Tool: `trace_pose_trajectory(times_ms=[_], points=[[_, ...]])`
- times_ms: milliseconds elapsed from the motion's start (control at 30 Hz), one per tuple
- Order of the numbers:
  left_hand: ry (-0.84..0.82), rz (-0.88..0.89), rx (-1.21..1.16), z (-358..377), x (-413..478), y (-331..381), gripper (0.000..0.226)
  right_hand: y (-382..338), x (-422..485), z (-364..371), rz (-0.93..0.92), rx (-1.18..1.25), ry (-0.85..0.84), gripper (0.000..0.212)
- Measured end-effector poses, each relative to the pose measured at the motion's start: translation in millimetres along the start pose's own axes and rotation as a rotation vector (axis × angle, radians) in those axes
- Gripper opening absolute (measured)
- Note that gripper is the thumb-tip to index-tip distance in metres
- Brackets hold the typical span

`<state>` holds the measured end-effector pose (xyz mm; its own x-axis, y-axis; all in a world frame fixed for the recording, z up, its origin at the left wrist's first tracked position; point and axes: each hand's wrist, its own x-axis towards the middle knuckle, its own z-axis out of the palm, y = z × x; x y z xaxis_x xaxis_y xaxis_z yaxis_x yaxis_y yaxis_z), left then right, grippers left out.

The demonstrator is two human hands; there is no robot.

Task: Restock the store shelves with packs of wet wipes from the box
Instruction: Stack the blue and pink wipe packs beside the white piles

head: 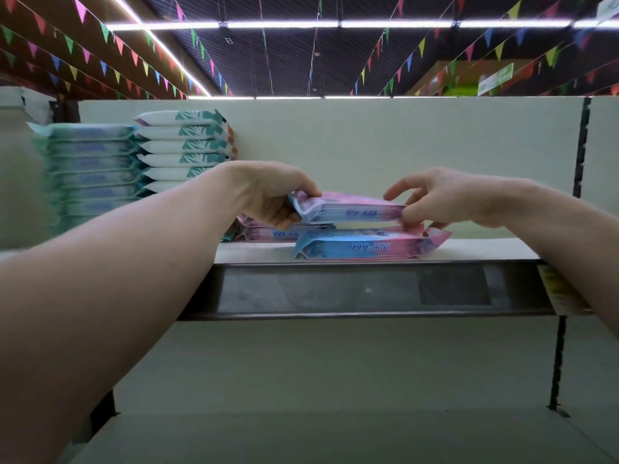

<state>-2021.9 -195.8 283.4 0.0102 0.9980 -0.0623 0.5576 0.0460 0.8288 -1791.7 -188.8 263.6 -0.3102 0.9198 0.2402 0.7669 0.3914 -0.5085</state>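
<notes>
A pink-and-blue pack of wet wipes (351,209) hangs just above the top shelf (469,247), held at both ends. My left hand (271,195) grips its left end with curled fingers. My right hand (445,199) pinches its right end, with the index finger stretched out above it. Directly below lies a matching pack (365,246) at the shelf's front edge. Another like it (274,233) lies behind and to the left, partly hidden by my left hand. The box is not in view.
Two tall stacks of wipes stand at the shelf's left: white packs with teal print (184,145) and blurred teal packs (90,169). The shelf's dark price rail (351,289) runs below the packs. A slotted upright (581,145) bounds the bay on the right.
</notes>
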Motion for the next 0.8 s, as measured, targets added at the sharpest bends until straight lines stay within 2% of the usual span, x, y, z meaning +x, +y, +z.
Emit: trace_pose_trajectory(times_ms=[200,300,433,500,567,633,700,733,800], points=[[0.028,-0.010,-0.012,5,2,0,0.020,-2,-3,-3,-0.079,-0.061,-0.003,0.031],[0.041,0.033,-0.091,9,0,5,0.025,-11,-5,2,-0.249,-0.106,0.018,0.047],[0.059,0.061,-0.224,16,-3,10,0.027,-25,-8,16,-0.505,-0.201,0.155,0.058],[0.055,0.086,-0.321,18,-6,12,0.024,-23,-2,18,-0.621,-0.395,0.297,0.042],[0.014,0.150,-0.406,17,-7,14,0.034,-20,3,14,-0.714,-0.498,0.507,0.011],[-0.052,0.235,-0.430,13,-6,15,0.053,-16,7,10,-0.732,-0.426,0.662,0.004],[-0.123,0.313,-0.426,10,-4,16,0.075,-15,7,7,-0.675,-0.189,0.729,0.013],[-0.154,0.344,-0.425,9,-3,16,0.081,-16,7,5,-0.639,-0.045,0.725,0.018],[-0.188,0.381,-0.345,10,-1,15,0.077,-19,5,2,-0.582,0.206,0.698,0.027]])
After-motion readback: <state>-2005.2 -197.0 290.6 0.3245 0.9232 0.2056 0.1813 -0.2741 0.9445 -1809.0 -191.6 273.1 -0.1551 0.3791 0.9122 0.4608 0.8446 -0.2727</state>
